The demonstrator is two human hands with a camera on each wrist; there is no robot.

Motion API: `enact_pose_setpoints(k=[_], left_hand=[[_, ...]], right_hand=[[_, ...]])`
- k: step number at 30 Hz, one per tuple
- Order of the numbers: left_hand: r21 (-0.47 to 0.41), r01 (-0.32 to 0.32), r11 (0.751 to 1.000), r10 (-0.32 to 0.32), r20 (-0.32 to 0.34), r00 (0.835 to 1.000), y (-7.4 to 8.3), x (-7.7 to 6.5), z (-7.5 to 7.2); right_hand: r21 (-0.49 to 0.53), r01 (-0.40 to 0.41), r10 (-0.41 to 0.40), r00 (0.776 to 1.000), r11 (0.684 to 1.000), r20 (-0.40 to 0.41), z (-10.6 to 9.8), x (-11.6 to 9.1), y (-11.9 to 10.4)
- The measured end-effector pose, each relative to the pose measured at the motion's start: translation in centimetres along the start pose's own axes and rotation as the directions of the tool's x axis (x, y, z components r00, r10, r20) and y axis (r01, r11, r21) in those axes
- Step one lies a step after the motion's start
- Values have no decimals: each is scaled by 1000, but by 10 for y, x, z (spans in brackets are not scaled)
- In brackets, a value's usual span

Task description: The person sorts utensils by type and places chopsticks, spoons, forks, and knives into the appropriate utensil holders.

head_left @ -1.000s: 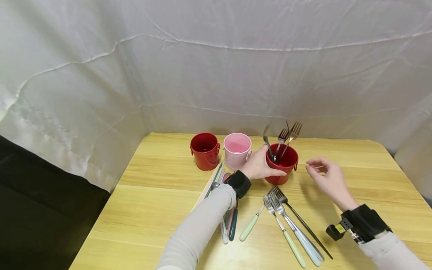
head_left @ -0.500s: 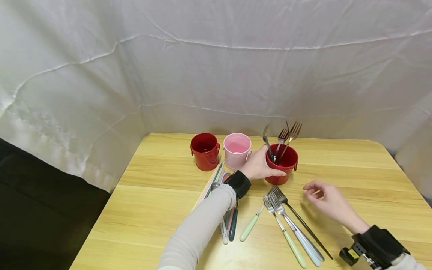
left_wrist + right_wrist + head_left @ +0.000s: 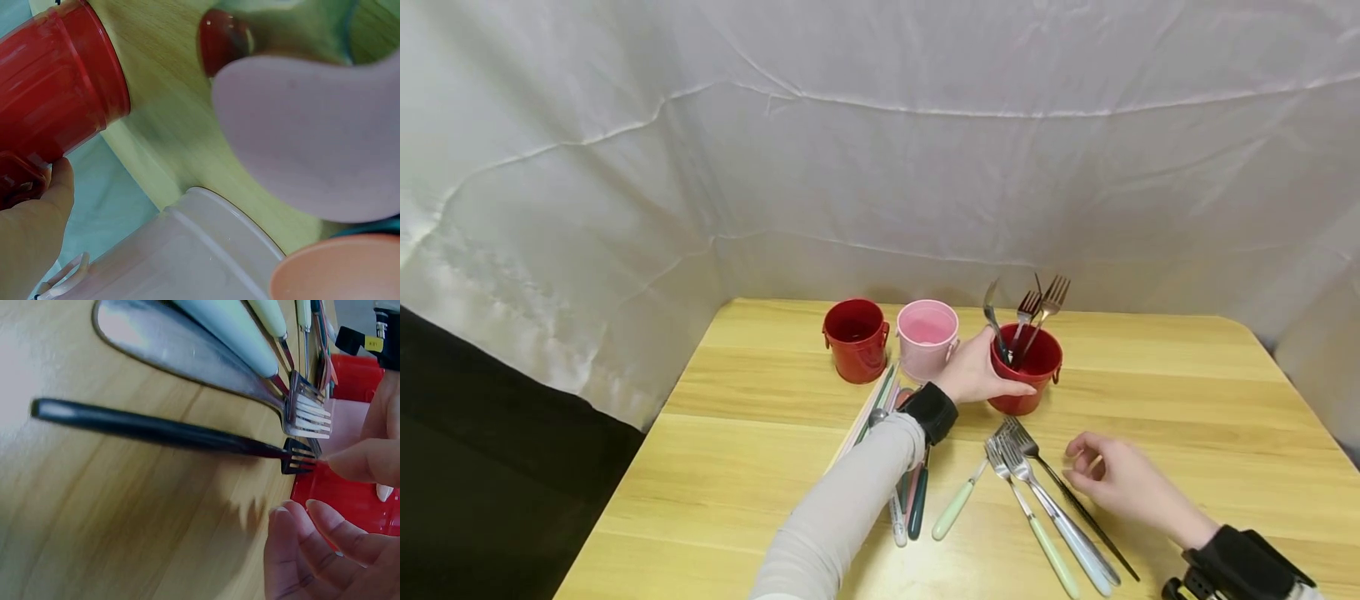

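Observation:
My left hand (image 3: 976, 372) grips the red bucket (image 3: 1019, 405) on the right, thumb along its front wall. Several forks (image 3: 1054, 297) stand in that bucket, tines up. Hovering right of the loose forks, my right hand (image 3: 1120, 482) has bent fingers and holds nothing. Closest to it lies a black fork (image 3: 1078, 502). Beside that are silver forks with pale blue handles (image 3: 1084, 557) and forks with pale green handles (image 3: 1051, 553). In the right wrist view, the thumb and fingers (image 3: 350, 540) are apart, close to the black fork's tines (image 3: 301, 457).
A pink bucket (image 3: 927, 343) and another red bucket (image 3: 857, 350) stand left of the held one. Chopsticks (image 3: 867, 408), spoons (image 3: 877, 414) and dark-handled cutlery (image 3: 917, 504) lie under and beside my left forearm. A pale curtain (image 3: 895, 167) hangs behind the table (image 3: 715, 467).
My right hand has moved down and toward me, from beside the held bucket to beside the black fork. The left hand keeps its grip on the bucket.

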State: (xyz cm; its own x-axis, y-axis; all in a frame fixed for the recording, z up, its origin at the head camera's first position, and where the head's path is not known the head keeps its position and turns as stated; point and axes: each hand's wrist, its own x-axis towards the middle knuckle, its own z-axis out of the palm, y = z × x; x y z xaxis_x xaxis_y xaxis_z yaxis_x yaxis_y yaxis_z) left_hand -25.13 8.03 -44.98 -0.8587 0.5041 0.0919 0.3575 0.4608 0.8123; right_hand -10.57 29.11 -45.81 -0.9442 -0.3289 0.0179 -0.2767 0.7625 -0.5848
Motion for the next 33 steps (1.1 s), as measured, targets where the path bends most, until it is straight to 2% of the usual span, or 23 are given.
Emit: enact_pose_setpoints(k=[8, 16, 24, 33], left_hand=[[5, 4, 1000, -4, -4, 1000, 0, 1, 2], [7, 7, 1000, -7, 0, 1000, 2, 1, 1], [-7, 6, 1000, -6, 0, 1000, 0, 1, 1], [-18, 10, 1000, -10, 0, 1000, -1, 2, 1]], right_hand=[[-94, -3, 8, 999, 996, 52, 7, -3, -3], [-78, -61, 70, 990, 995, 120, 11, -4, -6], [-110, -141, 155, 978, 984, 138, 16, -2, -13], [-106, -165, 180, 973, 981, 148, 17, -1, -11]])
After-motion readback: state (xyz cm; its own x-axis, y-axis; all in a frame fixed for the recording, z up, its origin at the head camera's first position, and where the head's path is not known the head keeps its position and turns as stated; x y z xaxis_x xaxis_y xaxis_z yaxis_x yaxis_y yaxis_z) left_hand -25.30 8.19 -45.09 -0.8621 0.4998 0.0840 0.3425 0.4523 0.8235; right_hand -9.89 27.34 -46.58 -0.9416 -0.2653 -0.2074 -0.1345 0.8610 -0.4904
